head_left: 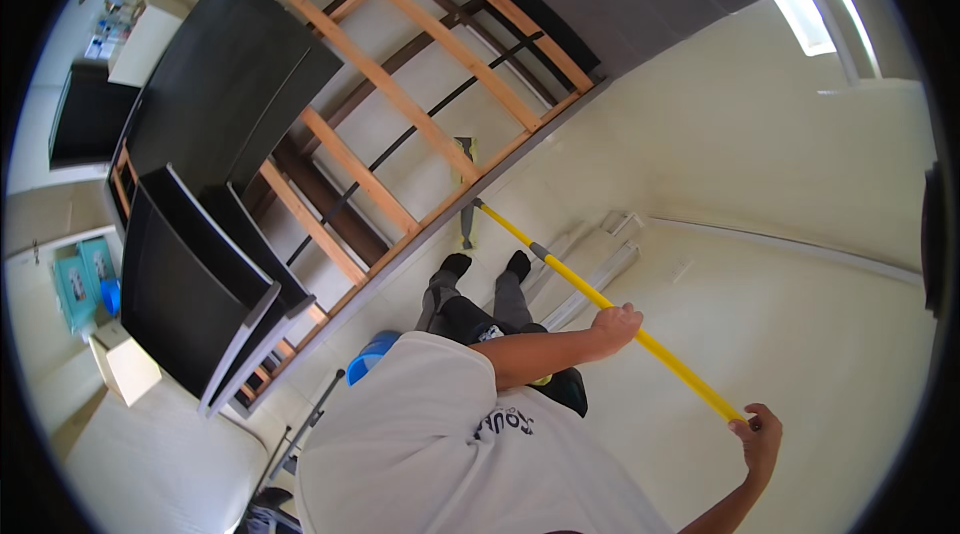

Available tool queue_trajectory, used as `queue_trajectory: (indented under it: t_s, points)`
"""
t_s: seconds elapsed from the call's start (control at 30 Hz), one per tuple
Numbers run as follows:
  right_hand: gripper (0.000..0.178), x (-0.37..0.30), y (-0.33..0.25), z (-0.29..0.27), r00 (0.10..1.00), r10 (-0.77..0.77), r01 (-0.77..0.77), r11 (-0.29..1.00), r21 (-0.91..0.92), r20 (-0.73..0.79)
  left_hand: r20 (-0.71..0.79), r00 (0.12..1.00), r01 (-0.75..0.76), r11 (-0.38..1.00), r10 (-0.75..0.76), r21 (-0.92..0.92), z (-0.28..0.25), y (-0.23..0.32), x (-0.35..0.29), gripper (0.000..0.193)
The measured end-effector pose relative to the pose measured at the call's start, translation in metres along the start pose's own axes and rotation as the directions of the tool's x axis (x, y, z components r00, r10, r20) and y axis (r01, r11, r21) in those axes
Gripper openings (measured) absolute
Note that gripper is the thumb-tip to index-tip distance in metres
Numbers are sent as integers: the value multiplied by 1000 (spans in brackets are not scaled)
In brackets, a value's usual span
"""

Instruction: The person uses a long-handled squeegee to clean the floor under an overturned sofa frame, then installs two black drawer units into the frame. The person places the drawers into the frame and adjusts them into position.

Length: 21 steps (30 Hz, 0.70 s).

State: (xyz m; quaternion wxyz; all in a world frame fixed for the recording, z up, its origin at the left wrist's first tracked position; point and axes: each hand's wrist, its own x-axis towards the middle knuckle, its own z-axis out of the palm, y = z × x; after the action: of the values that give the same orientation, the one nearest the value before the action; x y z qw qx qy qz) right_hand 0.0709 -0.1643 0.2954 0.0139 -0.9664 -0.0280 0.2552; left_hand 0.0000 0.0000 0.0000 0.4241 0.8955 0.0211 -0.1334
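I hold a mop with a long yellow pole (690,374), which slants from lower right to upper left. My left hand (615,327), its arm crossing in front of my body, is closed around the middle of the pole. My right hand (760,437) grips the pole near its upper end, fingers curled. The flat grey mop head (467,226) with a pale yellow-green edge lies on the floor at the side rail of a bed frame (440,229). Part of the head shows between the slats, beneath the frame; the rail hides its middle.
Dark panels (230,74) rest on the wooden slats (430,29). My feet (458,264) stand beside the rail. A blue bucket (372,357) is at my left. White long pieces (600,274) lie on the floor along the right. A mattress-like white surface (165,464) sits lower left.
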Motion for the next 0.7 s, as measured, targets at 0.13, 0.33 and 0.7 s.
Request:
queue_trajectory:
  t_s: [0.13,0.33,0.7]
  points:
    - [24,63,-17,-1,914,57,-68,998,13,402,-102,980,166,985,-170,-44,14,-13,11,11]
    - [20,138,-27,19,863,-291,379,914,-147,413,-185,885,415,904,-428,-107,30,-44,32,11]
    - [21,130,-91,69,640,-607,759,596,-264,470,-283,676,590,730,-680,-345,37,-91,-13,15]
